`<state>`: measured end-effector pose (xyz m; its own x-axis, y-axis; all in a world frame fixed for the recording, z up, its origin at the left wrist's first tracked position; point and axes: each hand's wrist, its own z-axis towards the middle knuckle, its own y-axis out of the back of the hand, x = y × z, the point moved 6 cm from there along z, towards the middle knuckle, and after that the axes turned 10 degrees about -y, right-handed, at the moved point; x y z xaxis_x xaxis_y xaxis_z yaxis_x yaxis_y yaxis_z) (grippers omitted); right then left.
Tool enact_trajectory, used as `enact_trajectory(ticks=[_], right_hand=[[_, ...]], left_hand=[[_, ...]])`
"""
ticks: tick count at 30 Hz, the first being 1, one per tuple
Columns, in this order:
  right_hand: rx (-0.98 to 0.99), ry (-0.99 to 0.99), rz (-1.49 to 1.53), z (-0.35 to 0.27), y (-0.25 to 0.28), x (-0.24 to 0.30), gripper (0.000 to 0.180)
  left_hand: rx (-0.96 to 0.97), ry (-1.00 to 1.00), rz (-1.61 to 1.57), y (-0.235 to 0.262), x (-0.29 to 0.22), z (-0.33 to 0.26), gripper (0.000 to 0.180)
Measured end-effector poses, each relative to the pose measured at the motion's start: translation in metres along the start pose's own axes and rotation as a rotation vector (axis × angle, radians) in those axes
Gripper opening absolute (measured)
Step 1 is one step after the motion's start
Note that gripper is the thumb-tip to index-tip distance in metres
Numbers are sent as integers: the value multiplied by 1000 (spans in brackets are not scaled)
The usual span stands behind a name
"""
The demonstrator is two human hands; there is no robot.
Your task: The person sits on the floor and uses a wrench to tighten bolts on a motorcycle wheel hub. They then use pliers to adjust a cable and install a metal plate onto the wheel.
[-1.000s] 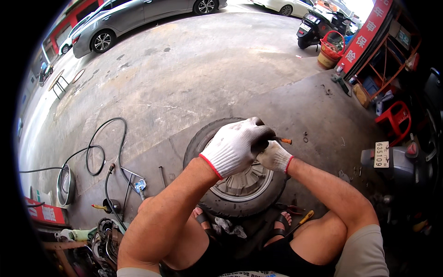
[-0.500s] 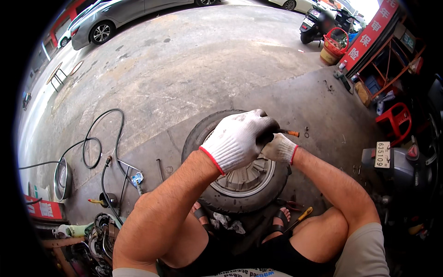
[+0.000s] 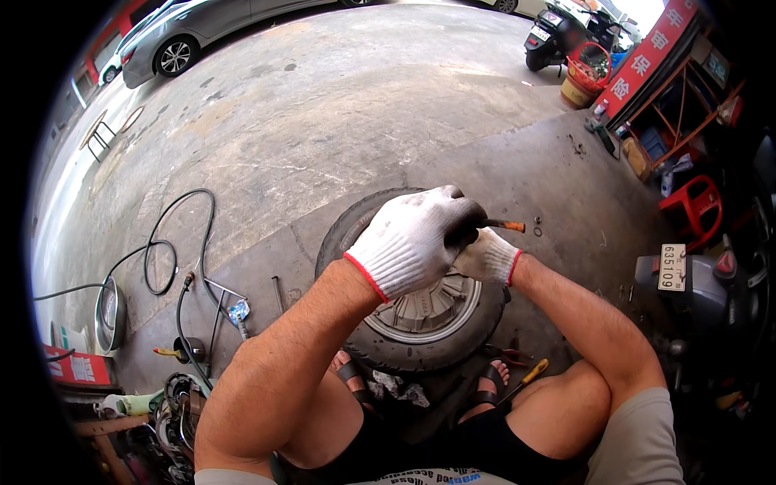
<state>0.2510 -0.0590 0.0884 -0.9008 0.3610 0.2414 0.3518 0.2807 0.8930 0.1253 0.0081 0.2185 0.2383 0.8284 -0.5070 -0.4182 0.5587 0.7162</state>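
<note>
Both my hands wear white knitted gloves with red cuffs, the left one with dark fingers. My left hand is closed over the wheel, and a thin dark stick-like tool with an orange end sticks out of its fist to the right. Just below it, my right hand is curled close against the left; its fingertips and whatever they grip are hidden. Under both hands a wheel with a black tyre and a grey metal hub lies flat on the ground, in front of my sandalled feet.
Right of the wheel lie small washers, a yellow-handled screwdriver and pliers. A black hose loops at left beside a metal basin. A red plastic stool and a parked motorbike stand at right.
Little differs. My hands and the orange-ended tool have risen very slightly in the picture, and the whole view has shifted a touch. Both hands keep the same hold over the wheel.
</note>
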Motion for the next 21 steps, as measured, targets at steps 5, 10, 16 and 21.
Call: enact_trajectory(ticks=[5, 10, 16, 21], right_hand=[[-12, 37, 303, -5, 7, 2, 31], [25, -3, 365, -9, 12, 9, 31], [62, -176, 387, -22, 25, 5, 34], [84, -135, 797, -8, 10, 4, 35]], left_hand=[[-12, 6, -5, 2, 1, -2, 31], [-17, 32, -25, 4, 1, -2, 34], [17, 12, -55, 5, -3, 0, 36], [60, 222, -25, -5, 21, -9, 25]])
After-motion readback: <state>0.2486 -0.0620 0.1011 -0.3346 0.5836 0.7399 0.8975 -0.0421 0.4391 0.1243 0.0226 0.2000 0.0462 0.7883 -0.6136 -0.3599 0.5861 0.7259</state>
